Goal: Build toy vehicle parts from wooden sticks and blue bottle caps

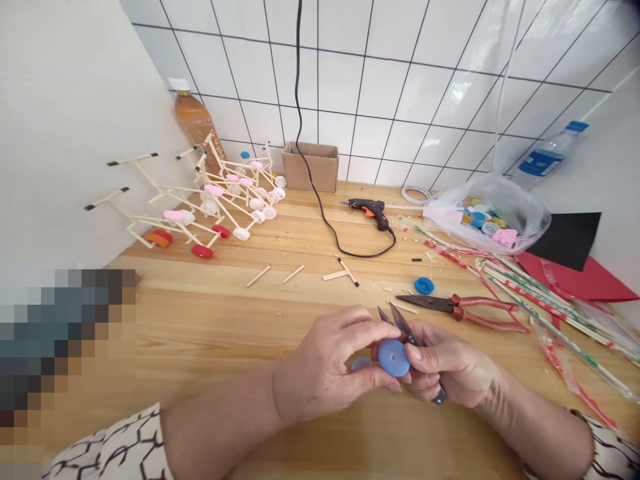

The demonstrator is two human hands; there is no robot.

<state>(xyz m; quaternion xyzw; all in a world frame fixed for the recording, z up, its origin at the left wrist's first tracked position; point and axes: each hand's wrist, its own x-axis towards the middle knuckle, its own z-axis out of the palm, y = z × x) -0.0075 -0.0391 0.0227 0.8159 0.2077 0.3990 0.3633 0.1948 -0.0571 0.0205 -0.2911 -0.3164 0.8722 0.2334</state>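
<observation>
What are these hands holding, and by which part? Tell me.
The left hand pinches a blue bottle cap by its rim, a paler cap behind it. The right hand grips small metal snips by the handle, blades up.

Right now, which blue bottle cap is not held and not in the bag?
The blue cap by the red-handled pliers: it lies loose on the table; the others are between the left hand and right hand or in the plastic bag.
</observation>
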